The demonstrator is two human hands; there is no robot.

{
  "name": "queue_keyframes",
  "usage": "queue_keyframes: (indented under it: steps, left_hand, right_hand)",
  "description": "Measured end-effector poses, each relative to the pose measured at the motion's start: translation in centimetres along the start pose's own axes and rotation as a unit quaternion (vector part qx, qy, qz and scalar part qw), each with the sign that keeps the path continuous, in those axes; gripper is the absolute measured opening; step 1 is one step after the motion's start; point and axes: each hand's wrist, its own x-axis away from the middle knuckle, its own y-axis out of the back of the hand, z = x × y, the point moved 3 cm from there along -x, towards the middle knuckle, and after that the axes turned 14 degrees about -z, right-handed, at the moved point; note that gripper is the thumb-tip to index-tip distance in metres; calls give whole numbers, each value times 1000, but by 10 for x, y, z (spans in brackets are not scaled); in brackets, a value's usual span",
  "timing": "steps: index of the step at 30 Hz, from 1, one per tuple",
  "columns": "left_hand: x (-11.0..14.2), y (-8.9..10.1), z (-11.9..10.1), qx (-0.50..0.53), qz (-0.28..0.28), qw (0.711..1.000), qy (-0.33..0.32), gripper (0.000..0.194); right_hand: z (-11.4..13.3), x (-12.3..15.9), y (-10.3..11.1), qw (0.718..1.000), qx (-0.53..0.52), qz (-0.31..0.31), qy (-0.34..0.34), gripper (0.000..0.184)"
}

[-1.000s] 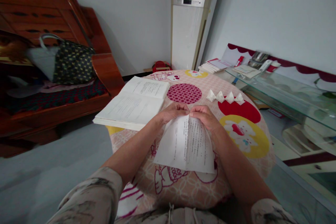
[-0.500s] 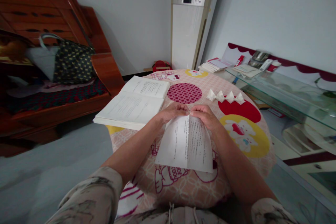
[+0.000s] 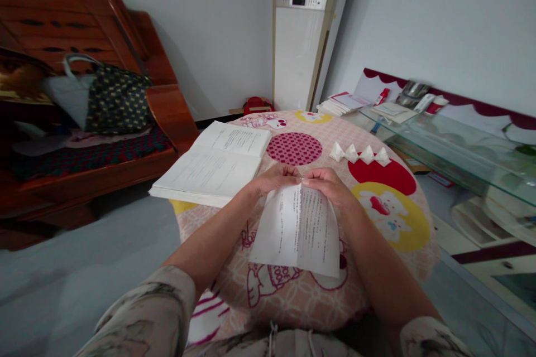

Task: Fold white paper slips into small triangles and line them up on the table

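A printed sheet of paper (image 3: 296,230), creased down its middle, hangs over the round table with the patterned cloth (image 3: 393,245). My left hand (image 3: 274,178) pinches its top edge just left of the crease. My right hand (image 3: 329,184) pinches the same edge just right of the crease, thumbs nearly touching. An open book (image 3: 213,164) lies on the table to the left of my hands. Several small folded white paper pieces (image 3: 360,154) stand in a row beyond my right hand.
A wooden bench (image 3: 84,139) with a dotted bag (image 3: 113,97) stands at the left. A tall white floor air conditioner (image 3: 299,33) fills the far corner. At the right, a glass-topped low stand (image 3: 460,145) carries books and small items.
The sheet's lower edge has shifted slightly; my hands stay pinched on its top edge in nearly the same place.
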Motion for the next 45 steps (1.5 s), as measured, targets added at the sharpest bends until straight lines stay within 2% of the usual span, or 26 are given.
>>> queue_keyframes:
  steps: [3, 5, 7, 9, 11, 14, 17, 23, 29, 34, 41, 45]
  left_hand:
    - [-1, 7, -5, -47, 10, 998, -40, 26]
    - [-4, 10, -6, -86, 7, 994, -72, 25]
    - [-7, 11, -3, -164, -29, 979, -114, 19]
    - [-9, 10, 2, -287, -105, 938, -161, 8]
    - [-8, 4, 10, -385, -149, 890, -192, 19]
    - [-2, -12, 25, -438, -120, 872, -184, 38]
    - [6, -24, 37, -474, -80, 857, -187, 47]
    - [12, -28, 51, -566, -43, 803, -179, 58]
    - [13, -30, 51, -587, -43, 792, -160, 60]
    - [12, -30, 52, -592, -43, 789, -156, 60]
    - [13, -29, 54, -592, -55, 786, -168, 59]
    - [13, -30, 53, -598, -52, 784, -159, 60]
  right_hand:
    - [-5, 4, 19, 997, 26, 30, -61, 24]
    - [-10, 6, 37, 995, 50, 39, -79, 25]
    - [-15, 5, 54, 994, 64, 0, -85, 26]
    - [-21, 4, 68, 990, 76, -70, -98, 27]
    - [-26, 4, 75, 982, 96, -123, -104, 24]
    - [-30, 4, 77, 972, 117, -165, -120, 22]
    - [-33, 4, 80, 965, 118, -199, -123, 21]
    - [-49, 4, 89, 938, 124, -300, -123, 13]
    - [-59, 3, 90, 889, 250, -375, -76, 26]
    - [-49, 5, 86, 864, 342, -368, -36, 34]
    - [-42, 8, 84, 853, 380, -357, -28, 38]
    - [-50, 16, 88, 859, 337, -376, -80, 38]
